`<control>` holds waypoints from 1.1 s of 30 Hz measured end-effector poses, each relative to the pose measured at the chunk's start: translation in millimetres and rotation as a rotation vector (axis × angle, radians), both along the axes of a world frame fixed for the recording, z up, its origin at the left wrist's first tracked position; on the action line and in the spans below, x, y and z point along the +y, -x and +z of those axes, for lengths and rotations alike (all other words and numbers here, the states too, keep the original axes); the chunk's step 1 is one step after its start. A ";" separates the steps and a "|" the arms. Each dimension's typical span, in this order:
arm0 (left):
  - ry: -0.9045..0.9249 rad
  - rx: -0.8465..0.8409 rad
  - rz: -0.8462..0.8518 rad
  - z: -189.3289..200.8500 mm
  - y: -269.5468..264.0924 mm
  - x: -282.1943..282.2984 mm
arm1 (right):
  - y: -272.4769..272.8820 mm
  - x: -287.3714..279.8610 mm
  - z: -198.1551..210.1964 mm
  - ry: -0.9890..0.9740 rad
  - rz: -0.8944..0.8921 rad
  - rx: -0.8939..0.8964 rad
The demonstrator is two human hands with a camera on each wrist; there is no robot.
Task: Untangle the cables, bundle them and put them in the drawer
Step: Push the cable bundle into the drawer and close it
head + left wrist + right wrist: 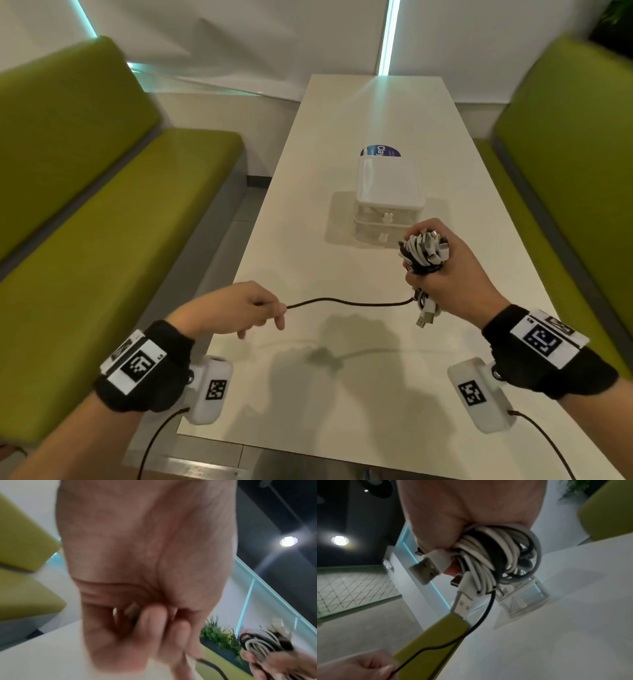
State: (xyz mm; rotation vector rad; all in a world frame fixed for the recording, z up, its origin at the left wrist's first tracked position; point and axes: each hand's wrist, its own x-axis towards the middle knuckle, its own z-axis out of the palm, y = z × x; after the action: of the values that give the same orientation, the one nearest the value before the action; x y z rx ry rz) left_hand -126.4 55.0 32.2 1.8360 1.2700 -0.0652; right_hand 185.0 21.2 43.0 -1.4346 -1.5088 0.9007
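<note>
We held the cable bundle (424, 255) clenched in our right hand (445, 274), raised above the white table (308, 394) just in front of the small drawer unit (388, 202), whose two drawers were both closed. Our left hand (233, 308) pinched the free end of a single black cable (346, 302), which ran slack across to the bottom of the bundle. The cables looked light, limp and smooth-jacketed, so we judged that the coil would spring open if the grip eased and that loose tails would slide out first. We reckoned the safest hold was round the middle of the coil, where the turns cross, and not on the USB plugs (462, 601) dangling below the fist, which are rigid and give no purchase on the loops. The black strand seemed slightly stiffer, perhaps braided, though the left wrist view was too blurred to be sure. Behind the drawer unit lay a blue label (380, 151) on which we could read only "Clay"; the rest was hidden. Green benches (102, 205) flanked the table.
</note>
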 end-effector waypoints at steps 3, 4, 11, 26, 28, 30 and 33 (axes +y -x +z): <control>-0.207 0.026 -0.074 13.8 -11.5 -6.5 | 5.6 -3.2 1.5 0.025 0.062 0.014; -0.264 0.008 -0.110 18.1 -19.5 -8.5 | 10.9 -4.7 1.8 0.041 0.101 0.022; -0.479 -0.246 -0.149 23.7 -69.6 -6.3 | 49.6 -15.4 -1.3 0.023 0.174 0.168; -0.057 -0.983 0.347 -12.1 -97.1 -31.6 | 30.5 -14.2 -4.2 0.108 -0.102 0.516; -0.099 -1.022 0.429 -11.0 -100.5 -32.5 | 28.6 -15.0 -5.1 0.104 -0.118 0.487; -0.146 -1.044 0.482 -8.7 -107.5 -34.8 | 28.2 -15.5 -6.9 0.110 -0.129 0.497; -0.213 -1.043 0.519 -7.9 -125.3 -37.9 | 31.1 -16.5 -8.8 0.093 -0.108 0.525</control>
State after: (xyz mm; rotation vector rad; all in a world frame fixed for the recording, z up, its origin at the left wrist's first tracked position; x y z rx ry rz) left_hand -1.2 17.1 24.3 1.2905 0.9281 1.1851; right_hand 153.9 4.7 34.1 -1.2047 -1.0005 1.1807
